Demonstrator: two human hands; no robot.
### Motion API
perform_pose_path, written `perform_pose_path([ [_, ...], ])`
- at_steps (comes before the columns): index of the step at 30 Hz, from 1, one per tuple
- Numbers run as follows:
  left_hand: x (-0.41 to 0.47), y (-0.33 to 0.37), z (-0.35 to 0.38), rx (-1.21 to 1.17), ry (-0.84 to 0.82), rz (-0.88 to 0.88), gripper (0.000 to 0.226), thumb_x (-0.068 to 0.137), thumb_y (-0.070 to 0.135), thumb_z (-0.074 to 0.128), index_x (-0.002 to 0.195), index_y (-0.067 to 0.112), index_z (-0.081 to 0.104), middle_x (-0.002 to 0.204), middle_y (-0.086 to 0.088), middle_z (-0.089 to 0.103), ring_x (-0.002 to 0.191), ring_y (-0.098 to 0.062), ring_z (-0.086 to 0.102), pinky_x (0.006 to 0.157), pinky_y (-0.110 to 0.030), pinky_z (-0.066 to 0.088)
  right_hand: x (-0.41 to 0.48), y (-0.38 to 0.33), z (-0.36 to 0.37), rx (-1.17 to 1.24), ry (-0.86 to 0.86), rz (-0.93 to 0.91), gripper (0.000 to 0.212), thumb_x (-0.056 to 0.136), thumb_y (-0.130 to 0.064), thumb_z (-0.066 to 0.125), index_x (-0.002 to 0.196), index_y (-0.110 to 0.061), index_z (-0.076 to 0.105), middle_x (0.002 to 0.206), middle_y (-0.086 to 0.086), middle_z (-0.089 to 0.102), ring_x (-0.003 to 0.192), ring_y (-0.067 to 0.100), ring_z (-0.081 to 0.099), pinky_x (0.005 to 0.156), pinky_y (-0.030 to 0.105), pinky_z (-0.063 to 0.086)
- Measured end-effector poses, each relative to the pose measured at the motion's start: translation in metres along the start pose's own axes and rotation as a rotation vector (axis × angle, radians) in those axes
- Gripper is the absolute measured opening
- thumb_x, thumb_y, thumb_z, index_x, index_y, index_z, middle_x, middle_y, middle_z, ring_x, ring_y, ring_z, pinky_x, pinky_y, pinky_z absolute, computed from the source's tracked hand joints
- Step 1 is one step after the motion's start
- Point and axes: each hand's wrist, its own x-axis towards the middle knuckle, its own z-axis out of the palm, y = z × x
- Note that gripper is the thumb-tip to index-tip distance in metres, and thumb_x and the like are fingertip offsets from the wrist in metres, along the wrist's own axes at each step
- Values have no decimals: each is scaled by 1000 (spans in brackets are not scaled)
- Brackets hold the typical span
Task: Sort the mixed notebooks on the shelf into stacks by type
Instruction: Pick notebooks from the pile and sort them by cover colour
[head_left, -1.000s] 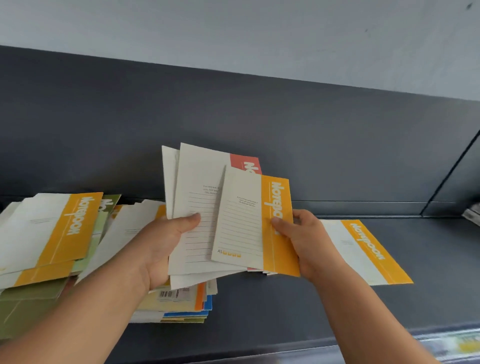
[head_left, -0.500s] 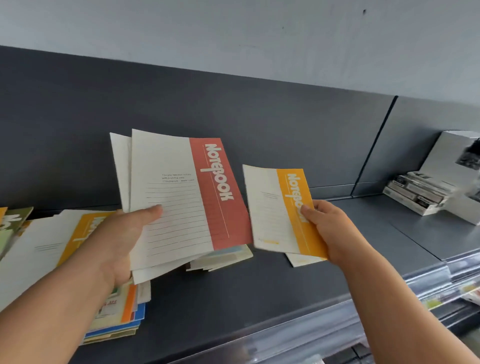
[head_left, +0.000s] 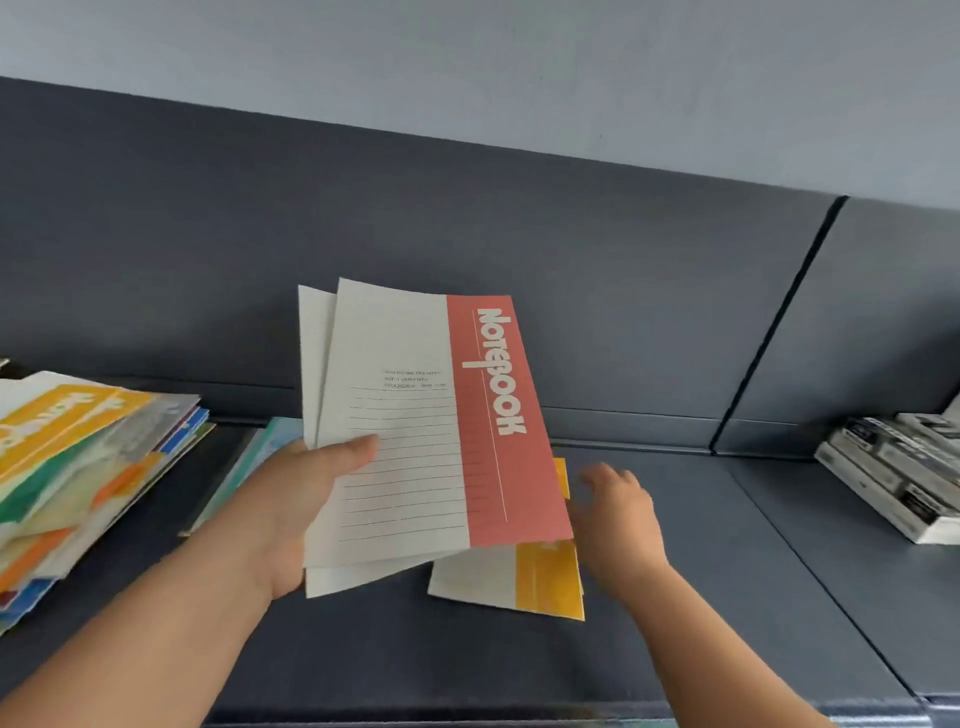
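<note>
Head view: left hand (head_left: 291, 499) grip holds the red notebook (head_left: 447, 421) above the shelf (head_left: 727, 597); right hand (head_left: 618, 525), grip wide, beside the yellow notebook (head_left: 545, 582) under it.

left hand (head_left: 291, 499): showing bare, no glove, ring or watch | right hand (head_left: 621, 525): showing bare, slightly blurred | both forearms: showing uncovered down to the frame edge, no sleeve appearing | nails: showing short on the left thumb
</note>
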Motion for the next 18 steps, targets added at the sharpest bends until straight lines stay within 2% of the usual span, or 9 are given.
perform_pose_path([
  [1, -2, -5, 15, 15, 5, 2, 23, 89, 23, 66, 111, 18, 69, 99, -10, 76, 96, -35, 70, 84, -51, 54, 3, 1, -16, 284, -45, 31, 25, 92, -35, 57, 83, -12, 58, 87, 11, 63, 74, 23, 50, 65, 34, 41],
  [2, -3, -9, 30, 37, 5, 7, 21, 90, 23, 65, 110, 19, 70, 98, -9, 76, 95, -35, 70, 85, -50, 55, 4, -1, -33, 622, -147, 104, 32, 95, -39, 54, 85, -9, 62, 86, 13, 69, 70, 23, 55, 66, 35, 45],
  [4, -7, -16, 60, 78, -3, 21, 17, 92, 21, 64, 107, 19, 71, 94, -7, 77, 92, -33, 71, 81, -48, 56, 2, 2, -66, 1066, -370, 199, 44, 100, -45, 47, 97, -7, 69, 93, 11, 76, 80, 25, 67, 79, 40, 52],
  [6, -12, -19, 85, 96, -16, 24, 13, 93, 19, 63, 104, 17, 71, 89, -6, 78, 87, -31, 72, 71, -42, 57, 2, 10, -85, 1095, -446, 113, 39, 97, -44, 54, 103, -8, 69, 98, 9, 77, 89, 27, 72, 86, 44, 55],
  [8, -13, -24, 105, 102, -35, 12, 12, 93, 19, 63, 103, 17, 70, 88, -6, 78, 84, -30, 72, 66, -38, 56, 2, 21, -94, 1038, -352, 76, 28, 89, -32, 70, 102, -7, 64, 98, 12, 76, 86, 29, 74, 79, 47, 59],
  [10, -12, -26, 121, 108, -68, -8, 14, 93, 20, 63, 105, 17, 70, 90, -6, 78, 85, -30, 73, 68, -40, 56, 3, 33, -99, 1045, -244, 141, 28, 82, -25, 78, 93, -6, 60, 94, 15, 76, 77, 29, 73, 71, 49, 61],
  [13, -15, -27, 145, 99, -141, -36, 15, 92, 23, 63, 105, 17, 71, 91, -7, 77, 84, -30, 74, 71, -43, 57, 2, 55, -108, 1047, -201, 198, 27, 82, -24, 79, 89, -6, 60, 93, 17, 76, 75, 29, 72, 70, 50, 61],
  [16, -18, -36, 171, 50, -160, -72, 22, 92, 38, 60, 103, 22, 71, 96, -6, 77, 89, -30, 73, 78, -49, 57, 5, 81, -121, 1056, -191, 215, 25, 86, -23, 75, 94, -4, 61, 88, 13, 77, 74, 29, 74, 68, 48, 61],
  [18, -21, -44, 189, 8, -132, -105, 31, 91, 50, 55, 102, 26, 72, 99, -3, 77, 95, -29, 71, 85, -49, 55, 8, 102, -128, 1067, -196, 234, 22, 88, -22, 73, 96, -4, 63, 90, 14, 77, 80, 32, 74, 73, 53, 60],
])
